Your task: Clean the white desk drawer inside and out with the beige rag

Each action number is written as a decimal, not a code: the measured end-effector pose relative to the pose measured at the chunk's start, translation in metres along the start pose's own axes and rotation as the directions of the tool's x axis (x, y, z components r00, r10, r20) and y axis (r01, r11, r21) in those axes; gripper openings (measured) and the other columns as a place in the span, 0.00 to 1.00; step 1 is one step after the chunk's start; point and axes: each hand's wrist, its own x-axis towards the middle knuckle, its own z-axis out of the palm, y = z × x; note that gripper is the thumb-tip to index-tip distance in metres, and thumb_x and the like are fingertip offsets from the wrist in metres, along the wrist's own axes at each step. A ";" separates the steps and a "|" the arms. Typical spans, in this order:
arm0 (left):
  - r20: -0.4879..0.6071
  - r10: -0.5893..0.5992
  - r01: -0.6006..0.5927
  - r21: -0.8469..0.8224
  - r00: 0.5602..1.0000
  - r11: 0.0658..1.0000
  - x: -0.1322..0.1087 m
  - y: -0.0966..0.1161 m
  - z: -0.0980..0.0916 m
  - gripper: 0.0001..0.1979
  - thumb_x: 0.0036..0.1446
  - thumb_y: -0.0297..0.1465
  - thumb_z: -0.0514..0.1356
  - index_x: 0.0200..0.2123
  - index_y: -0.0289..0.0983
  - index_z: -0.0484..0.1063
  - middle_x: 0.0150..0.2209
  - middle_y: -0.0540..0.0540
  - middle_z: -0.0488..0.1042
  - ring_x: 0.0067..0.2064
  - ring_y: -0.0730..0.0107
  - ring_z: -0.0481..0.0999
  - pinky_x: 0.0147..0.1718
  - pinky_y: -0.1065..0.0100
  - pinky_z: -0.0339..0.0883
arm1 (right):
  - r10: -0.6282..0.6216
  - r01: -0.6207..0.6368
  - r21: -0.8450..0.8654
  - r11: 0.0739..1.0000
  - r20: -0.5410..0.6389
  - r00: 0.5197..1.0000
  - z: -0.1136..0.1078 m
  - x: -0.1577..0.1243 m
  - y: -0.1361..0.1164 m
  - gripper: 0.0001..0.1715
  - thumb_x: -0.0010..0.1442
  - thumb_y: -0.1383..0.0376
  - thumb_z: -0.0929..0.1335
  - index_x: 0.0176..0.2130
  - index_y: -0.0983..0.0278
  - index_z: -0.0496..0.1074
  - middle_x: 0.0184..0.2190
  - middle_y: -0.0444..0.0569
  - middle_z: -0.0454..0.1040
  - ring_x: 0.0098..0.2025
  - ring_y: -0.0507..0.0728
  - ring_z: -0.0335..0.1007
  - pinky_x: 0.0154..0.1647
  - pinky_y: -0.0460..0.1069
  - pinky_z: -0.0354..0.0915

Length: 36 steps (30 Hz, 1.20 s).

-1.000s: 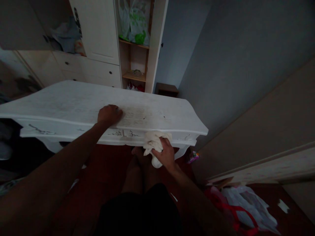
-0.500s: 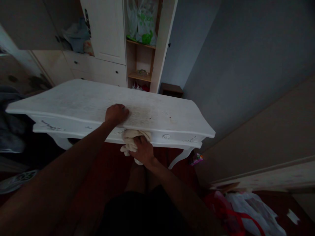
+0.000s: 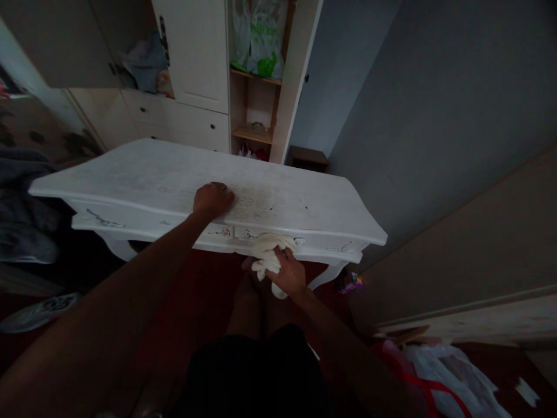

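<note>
A white table [image 3: 143, 165] with curved legs and carved drawer fronts stands before me, its top smudged grey-brown near the middle. My left hand [image 3: 214, 198] rests on that top, closed like a fist beside the dark smudges; the inside of its fingers is hidden. Bunched in my right hand [image 3: 288, 273] is a cream-coloured cloth [image 3: 272, 247], pressed against the drawer front just below the table's front edge. Part of the cloth hangs down under the fingers. Left of it, carved ornaments [image 3: 224, 231] with dark lines show on the front.
Behind the table is a white cabinet [image 3: 191, 58] with plastic bags [image 3: 263, 43] on an open shelf. A grey wall runs along the right. Bags [image 3: 448, 371] lie on the floor at lower right, and dark clothing [image 3: 26, 220] is heaped at left.
My right hand has slid the cloth rightward along the drawer front, uncovering the carving at the middle. My left hand stays on the tabletop, while the whole view has shifted slightly.
</note>
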 end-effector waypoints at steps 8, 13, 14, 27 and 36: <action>0.014 0.009 -0.010 0.057 1.000 0.998 0.000 0.001 -0.001 0.24 0.60 0.41 0.47 0.48 0.36 0.76 0.50 0.37 0.77 0.49 0.54 0.75 0.47 0.60 0.67 | 0.040 -0.036 -0.182 0.983 0.018 0.999 -0.021 -0.032 0.097 0.37 0.57 0.55 0.70 0.63 0.55 0.62 0.59 0.55 0.67 0.49 0.63 0.74 0.45 0.53 0.72; 0.016 0.014 -0.015 0.048 1.000 0.999 -0.001 0.001 -0.001 0.25 0.60 0.41 0.46 0.49 0.35 0.76 0.51 0.37 0.76 0.49 0.53 0.75 0.47 0.59 0.67 | 0.156 -0.173 -0.243 0.955 -0.085 0.984 -0.044 -0.050 0.158 0.33 0.59 0.56 0.68 0.62 0.59 0.64 0.55 0.58 0.69 0.49 0.65 0.74 0.43 0.54 0.72; 0.018 0.010 -0.011 0.045 1.000 0.999 0.000 0.001 -0.001 0.25 0.60 0.40 0.46 0.49 0.36 0.76 0.51 0.37 0.76 0.50 0.53 0.75 0.47 0.58 0.67 | 0.171 -0.190 -0.255 0.948 -0.097 0.980 -0.050 -0.053 0.167 0.33 0.59 0.56 0.68 0.61 0.58 0.64 0.55 0.57 0.70 0.48 0.65 0.74 0.41 0.55 0.73; 0.027 0.007 -0.009 0.071 1.000 0.997 0.002 0.000 0.000 0.24 0.60 0.40 0.46 0.49 0.35 0.75 0.52 0.35 0.76 0.51 0.52 0.75 0.47 0.59 0.67 | -0.017 -0.014 -0.047 0.999 -0.597 0.802 -0.139 -0.061 0.182 0.47 0.58 0.48 0.67 0.68 0.62 0.53 0.47 0.60 0.72 0.48 0.67 0.71 0.48 0.62 0.70; 0.027 0.018 -0.020 0.075 0.999 0.997 0.001 0.000 -0.002 0.25 0.60 0.40 0.45 0.49 0.34 0.75 0.52 0.33 0.76 0.50 0.52 0.76 0.46 0.59 0.67 | -0.118 0.177 0.002 0.984 -0.735 0.667 -0.198 0.054 0.146 0.47 0.57 0.51 0.68 0.67 0.69 0.53 0.54 0.61 0.69 0.56 0.66 0.66 0.58 0.61 0.64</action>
